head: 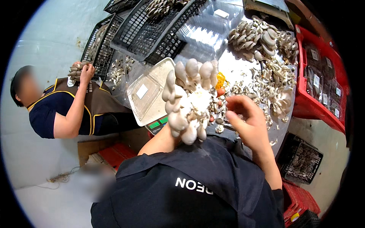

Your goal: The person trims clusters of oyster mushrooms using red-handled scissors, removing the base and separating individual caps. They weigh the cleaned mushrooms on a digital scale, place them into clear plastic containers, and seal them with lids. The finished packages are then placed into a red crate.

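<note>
My left hand (220,92) supports a large cluster of grey oyster mushrooms (179,121) from beneath. Its pale cut base faces up, and only a few fingertips show past the right edge; the palm is hidden. Just right of the cluster, my right hand (251,122) is raised, thumb and fingers apart, with nothing visible in it. To the left, a clear plastic container (151,99) with a white label rests on the pale tray (164,68) of a weighing scale. Part of the scale's green display (154,125) shows below the tray.
Oyster mushroom clusters (253,37) and trimmings (262,82) cover the metal table's right side. Stacked clear containers (202,31) and a black crate (171,42) stand behind. A red crate (300,97) holds packed mushrooms. At left, a co-worker (68,114) handles another cluster.
</note>
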A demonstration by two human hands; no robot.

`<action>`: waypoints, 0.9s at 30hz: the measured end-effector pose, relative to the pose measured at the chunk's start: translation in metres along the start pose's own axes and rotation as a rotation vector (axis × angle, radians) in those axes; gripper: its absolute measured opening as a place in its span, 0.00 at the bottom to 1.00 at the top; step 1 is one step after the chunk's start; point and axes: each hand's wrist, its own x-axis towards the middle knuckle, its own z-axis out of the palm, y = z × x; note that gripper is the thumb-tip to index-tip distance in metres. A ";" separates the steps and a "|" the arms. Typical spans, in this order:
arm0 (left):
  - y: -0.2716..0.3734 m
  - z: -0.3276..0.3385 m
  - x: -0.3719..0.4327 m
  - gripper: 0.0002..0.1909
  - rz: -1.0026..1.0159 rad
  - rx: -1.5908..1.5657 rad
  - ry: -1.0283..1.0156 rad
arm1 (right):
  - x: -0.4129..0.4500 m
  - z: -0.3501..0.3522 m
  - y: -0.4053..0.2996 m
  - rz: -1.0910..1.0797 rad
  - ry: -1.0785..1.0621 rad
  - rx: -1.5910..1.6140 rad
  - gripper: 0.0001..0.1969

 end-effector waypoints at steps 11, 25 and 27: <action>-0.025 0.014 0.050 0.30 0.657 0.714 -0.311 | 0.007 0.005 0.018 -0.360 0.106 -0.525 0.07; -0.039 0.009 0.057 0.25 0.764 0.616 -0.284 | 0.028 -0.019 -0.012 0.073 -0.299 -0.492 0.08; -0.037 0.013 0.058 0.24 0.860 0.667 -0.355 | 0.029 -0.034 -0.009 0.243 -0.466 -0.098 0.05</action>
